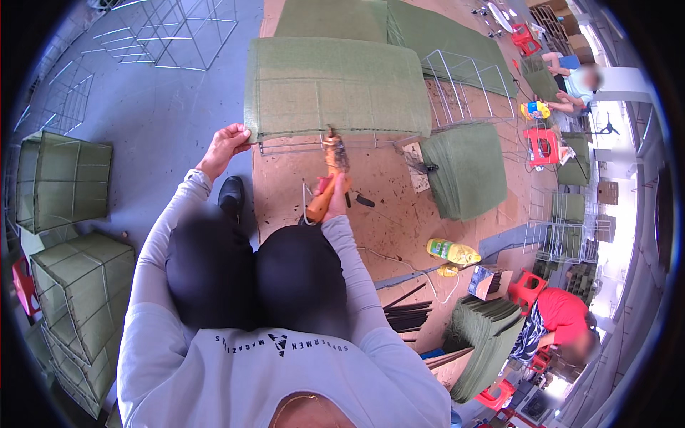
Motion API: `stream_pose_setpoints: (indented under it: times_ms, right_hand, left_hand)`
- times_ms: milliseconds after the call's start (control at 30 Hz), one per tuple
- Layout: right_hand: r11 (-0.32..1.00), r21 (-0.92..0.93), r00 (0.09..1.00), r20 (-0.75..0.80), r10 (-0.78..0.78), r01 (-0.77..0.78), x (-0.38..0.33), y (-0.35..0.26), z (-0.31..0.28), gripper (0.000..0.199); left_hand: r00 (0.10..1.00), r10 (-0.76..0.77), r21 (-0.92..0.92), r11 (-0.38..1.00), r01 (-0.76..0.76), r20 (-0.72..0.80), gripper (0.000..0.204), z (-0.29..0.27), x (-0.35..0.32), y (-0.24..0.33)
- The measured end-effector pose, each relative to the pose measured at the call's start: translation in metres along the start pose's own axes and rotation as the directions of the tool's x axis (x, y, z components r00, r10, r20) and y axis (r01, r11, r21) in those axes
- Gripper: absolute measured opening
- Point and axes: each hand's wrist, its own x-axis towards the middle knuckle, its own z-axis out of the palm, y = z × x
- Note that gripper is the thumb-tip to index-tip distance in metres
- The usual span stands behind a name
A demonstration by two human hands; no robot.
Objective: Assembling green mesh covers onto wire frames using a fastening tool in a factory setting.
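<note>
A green mesh sheet [328, 85] lies over a wire frame [292, 148], whose rods show along the near edge. My left hand [227, 148] pinches the mesh's near left corner between thumb and fingers. In my right hand [334, 196] is an orange glue gun [332, 171], gripped by its body. Its dark, crusted tip points away from me and meets the mesh's near edge, around the middle. I cannot tell whether glue is coming out. Beside my right hand, a small black piece [365, 201] lies on the cardboard.
To the right sit a stack of green mesh [465, 170], a bare wire frame [471, 85] and a yellow bottle [452, 251]. Black sticks [408, 314] lie nearer me. Mesh-covered frames [64, 182] stand at left. Two other people sit at right, one in red [567, 317].
</note>
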Motion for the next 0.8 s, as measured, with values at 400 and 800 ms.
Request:
stream_pose_setpoints:
  times_ms: [400,800]
  right_hand:
    - [0.973,-0.139,0.979,0.057,0.195,-0.185,-0.010,0.028,0.032,0.039]
    - [0.998,0.056,1.000,0.022,-0.011,0.010,0.005,-0.011,-0.004,0.049]
  left_hand:
    - [1.000,0.000,0.001,1.000,0.000,0.014,0.006,-0.008,0.002,-0.006]
    - [1.000,0.010,0.020,1.000,-0.011,0.017,0.008,-0.004,0.001,-0.002]
